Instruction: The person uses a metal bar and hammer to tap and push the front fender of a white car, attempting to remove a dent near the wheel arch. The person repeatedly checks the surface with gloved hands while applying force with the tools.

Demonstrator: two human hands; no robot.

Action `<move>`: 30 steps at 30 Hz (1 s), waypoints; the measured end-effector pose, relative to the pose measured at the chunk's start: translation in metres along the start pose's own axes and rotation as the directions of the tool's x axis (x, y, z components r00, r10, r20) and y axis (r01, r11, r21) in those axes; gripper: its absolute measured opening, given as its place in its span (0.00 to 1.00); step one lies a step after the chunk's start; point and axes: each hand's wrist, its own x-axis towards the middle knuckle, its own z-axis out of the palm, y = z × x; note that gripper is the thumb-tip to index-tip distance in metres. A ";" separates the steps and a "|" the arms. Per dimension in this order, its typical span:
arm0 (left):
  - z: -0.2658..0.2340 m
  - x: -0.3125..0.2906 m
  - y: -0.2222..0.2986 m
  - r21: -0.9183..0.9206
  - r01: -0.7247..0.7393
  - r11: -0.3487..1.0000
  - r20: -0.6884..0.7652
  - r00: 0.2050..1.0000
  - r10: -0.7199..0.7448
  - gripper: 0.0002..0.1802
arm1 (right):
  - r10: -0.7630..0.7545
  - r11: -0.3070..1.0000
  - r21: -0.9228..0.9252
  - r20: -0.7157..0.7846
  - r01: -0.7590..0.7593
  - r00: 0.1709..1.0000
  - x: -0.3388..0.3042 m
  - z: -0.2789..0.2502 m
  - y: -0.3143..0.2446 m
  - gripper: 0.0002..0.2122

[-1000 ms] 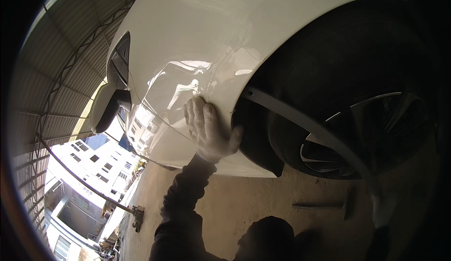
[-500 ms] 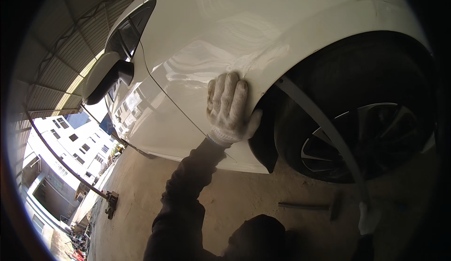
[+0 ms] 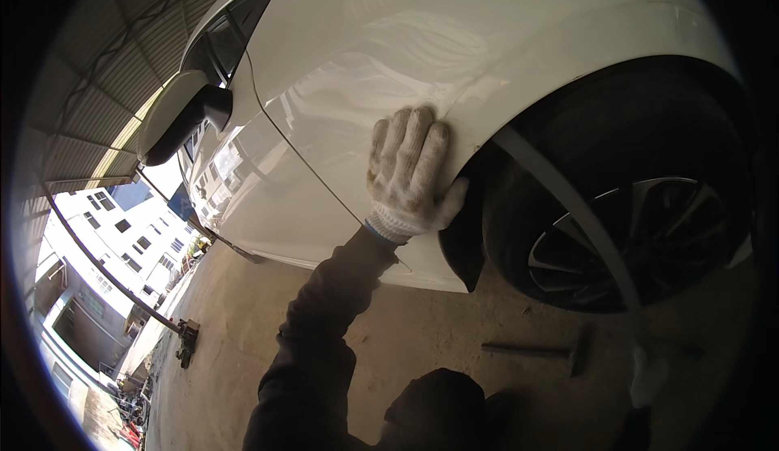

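My left hand (image 3: pixel 408 171), in a whitish knit glove, lies flat on the pale front fender (image 3: pixel 519 70) of a car, just ahead of the door seam. Its fingers are stretched out, and the thumb points toward the wheel arch edge. At the dim lower right, my right hand (image 3: pixel 645 380), also in a light glove, is closed around the lower end of a long grey pry bar (image 3: pixel 580 208). The bar's upper end reaches in at the arch edge, above the tire (image 3: pixel 519 216), where its tip is hidden. Reflections ripple on the fender near my left fingers.
A hammer (image 3: pixel 527 350) lies on the dusty floor (image 3: pixel 406 329) below the wheel. Farther left are the side mirror (image 3: pixel 174 118), a metal post (image 3: pixel 105 277) with a dark base, and white buildings (image 3: pixel 134 236) outside. A corrugated roof (image 3: pixel 89 70) hangs overhead.
The view has shifted slightly. My left hand sits a little higher and farther right in the picture, still flat on the fender. The pry bar stays at the arch edge in my right hand.
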 end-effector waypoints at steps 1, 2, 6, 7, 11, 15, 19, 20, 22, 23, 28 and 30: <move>0.000 0.000 0.001 0.031 0.009 0.999 0.005 1.000 -0.009 0.44 | -0.012 0.999 0.048 -0.042 0.014 0.999 -0.002 -0.001 0.004 0.19; -0.001 0.001 0.003 0.063 0.018 0.998 0.010 1.000 -0.019 0.44 | -0.030 0.995 0.096 -0.083 0.038 0.996 -0.001 -0.001 0.008 0.19; -0.005 -0.001 -0.001 0.061 -0.019 0.998 0.035 0.999 0.017 0.47 | -0.033 0.996 0.076 -0.067 0.038 0.997 0.001 0.004 0.019 0.20; -0.005 0.001 0.002 0.063 -0.017 0.998 0.047 0.999 0.015 0.45 | -0.072 0.993 0.086 -0.079 0.079 0.994 0.004 0.008 0.018 0.19; -0.004 0.002 0.003 0.078 -0.033 0.996 0.033 0.999 0.030 0.44 | 0.027 1.000 0.014 0.089 -0.028 0.996 0.014 0.014 0.036 0.19; -0.009 0.005 0.003 0.106 -0.062 0.992 0.027 0.998 0.059 0.41 | 0.007 0.992 -0.122 0.075 0.002 0.997 0.016 0.024 0.043 0.21; -0.011 0.006 0.005 0.129 -0.062 0.990 0.039 0.998 0.058 0.40 | -0.043 0.998 -0.053 0.034 0.044 0.999 0.027 0.039 0.060 0.22; -0.011 0.006 0.006 0.135 -0.061 0.989 0.038 0.998 0.056 0.40 | -0.031 0.999 -0.012 0.055 0.032 0.998 0.033 0.041 0.065 0.22; -0.009 0.008 0.007 0.100 -0.055 0.993 0.028 0.998 0.052 0.39 | 0.044 0.998 0.026 0.166 -0.049 0.985 0.046 0.038 0.056 0.21; -0.007 0.009 0.006 0.083 -0.053 0.995 0.017 0.999 0.051 0.39 | 0.079 0.996 0.023 0.202 -0.085 0.976 0.051 0.035 0.048 0.22; -0.009 0.005 0.003 0.065 -0.011 0.998 0.094 0.996 0.005 0.49 | 0.041 0.998 0.044 -0.092 -0.037 0.995 0.003 0.019 0.000 0.22; -0.010 0.019 0.005 0.066 0.044 0.997 0.148 0.988 -0.053 0.50 | 0.076 0.995 0.063 -0.065 -0.072 0.995 -0.005 0.015 0.006 0.21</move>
